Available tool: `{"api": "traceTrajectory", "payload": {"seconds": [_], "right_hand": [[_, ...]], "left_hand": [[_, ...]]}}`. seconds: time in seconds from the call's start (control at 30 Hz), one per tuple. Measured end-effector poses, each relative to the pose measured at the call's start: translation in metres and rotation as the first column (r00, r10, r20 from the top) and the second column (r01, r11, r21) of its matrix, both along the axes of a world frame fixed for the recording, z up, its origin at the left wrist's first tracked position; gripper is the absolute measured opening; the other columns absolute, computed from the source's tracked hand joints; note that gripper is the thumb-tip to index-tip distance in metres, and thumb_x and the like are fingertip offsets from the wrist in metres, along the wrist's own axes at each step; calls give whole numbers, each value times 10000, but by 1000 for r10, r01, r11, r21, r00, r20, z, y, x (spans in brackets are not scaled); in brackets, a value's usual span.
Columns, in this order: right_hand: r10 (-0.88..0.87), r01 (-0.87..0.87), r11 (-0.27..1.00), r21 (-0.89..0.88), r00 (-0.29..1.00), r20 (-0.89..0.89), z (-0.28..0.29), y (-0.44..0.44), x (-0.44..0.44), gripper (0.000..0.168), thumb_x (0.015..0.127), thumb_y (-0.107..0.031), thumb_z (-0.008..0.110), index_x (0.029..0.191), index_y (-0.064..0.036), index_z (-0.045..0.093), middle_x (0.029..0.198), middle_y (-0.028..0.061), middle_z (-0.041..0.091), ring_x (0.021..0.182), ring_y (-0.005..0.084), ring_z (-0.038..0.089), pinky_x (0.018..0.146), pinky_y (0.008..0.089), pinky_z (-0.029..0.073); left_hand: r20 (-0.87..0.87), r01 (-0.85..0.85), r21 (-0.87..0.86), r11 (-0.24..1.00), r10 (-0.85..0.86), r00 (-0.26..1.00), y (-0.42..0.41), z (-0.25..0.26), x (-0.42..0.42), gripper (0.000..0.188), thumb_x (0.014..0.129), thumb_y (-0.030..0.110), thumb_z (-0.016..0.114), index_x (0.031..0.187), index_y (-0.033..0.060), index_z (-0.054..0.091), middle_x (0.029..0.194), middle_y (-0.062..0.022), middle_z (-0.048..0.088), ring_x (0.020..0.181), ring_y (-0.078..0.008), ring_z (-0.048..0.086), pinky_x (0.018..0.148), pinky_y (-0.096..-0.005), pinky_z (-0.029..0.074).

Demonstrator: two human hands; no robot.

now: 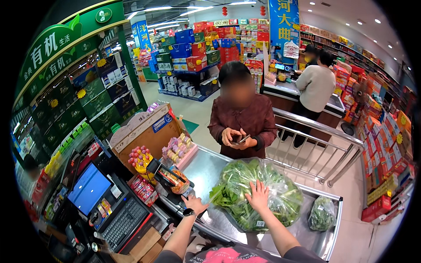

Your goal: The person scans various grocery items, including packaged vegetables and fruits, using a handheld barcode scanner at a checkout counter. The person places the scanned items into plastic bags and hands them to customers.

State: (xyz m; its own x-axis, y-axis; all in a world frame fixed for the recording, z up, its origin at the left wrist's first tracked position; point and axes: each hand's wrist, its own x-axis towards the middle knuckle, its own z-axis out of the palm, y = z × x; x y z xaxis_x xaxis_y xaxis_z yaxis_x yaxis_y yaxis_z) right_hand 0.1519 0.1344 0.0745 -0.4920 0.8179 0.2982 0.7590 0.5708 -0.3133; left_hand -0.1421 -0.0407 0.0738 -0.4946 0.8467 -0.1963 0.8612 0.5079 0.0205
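Observation:
A large clear plastic bag of leafy greens (283, 200) lies on the stainless-steel checkout counter (205, 167). Across its top rests my right hand (258, 197), palm down with fingers apart, not closed on the bag. To the left, my left hand (195, 204) reaches over the counter's near side, fingers spread, close to the base of a black scanner-like device (167, 176). I cannot tell whether its fingertips touch that base. A watch (188, 212) is on my left wrist. Farther right on the counter sits a smaller bag of greens (322, 213).
Lollipops (140, 157), a pink box of sweets (179, 151) and a monitor (90, 188) with a keyboard (125, 220) stand left. Across the counter, a person (243, 115) holds a phone (240, 139). A metal railing (315, 128) runs behind the counter at right.

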Motion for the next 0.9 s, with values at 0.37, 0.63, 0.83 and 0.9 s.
{"api": "traceTrajectory", "payload": {"seconds": [0.37,0.63,0.83,0.9], "right_hand": [[-6,6,1000,19,1000,13,-1,-1,2,723,890,-486,666,1503,-173,446,1579,194,342,1459,399,307,1167,667,192],[10,-10,1000,11,1000,10,-2,-2,0,726,895,-503,650,1508,-174,442,1575,198,347,1462,398,305,1167,668,184],[9,-9,1000,-2,1000,15,-5,-1,3,736,904,-498,646,1521,-166,420,1592,194,321,1472,407,284,1177,672,157],[10,-10,1000,-7,1000,19,-4,-2,3,734,907,-500,641,1522,-167,418,1594,193,318,1473,407,282,1177,671,157]], "left_hand": [[41,14,-96,995,-10,999,4,3,-1,771,824,714,533,1279,111,688,1462,-183,542,1451,-339,344,1141,-762,4],[-11,35,-133,990,-37,999,1,-11,-11,868,767,833,514,1329,192,677,1498,-182,506,1459,-396,324,1114,-799,3],[27,79,-184,980,-76,997,4,0,-10,891,717,842,565,1354,225,658,1508,-188,490,1472,-409,305,1107,-810,-7],[34,66,-161,985,-61,998,2,2,-8,861,713,812,597,1318,204,680,1475,-183,523,1459,-389,325,1115,-801,6]]}}
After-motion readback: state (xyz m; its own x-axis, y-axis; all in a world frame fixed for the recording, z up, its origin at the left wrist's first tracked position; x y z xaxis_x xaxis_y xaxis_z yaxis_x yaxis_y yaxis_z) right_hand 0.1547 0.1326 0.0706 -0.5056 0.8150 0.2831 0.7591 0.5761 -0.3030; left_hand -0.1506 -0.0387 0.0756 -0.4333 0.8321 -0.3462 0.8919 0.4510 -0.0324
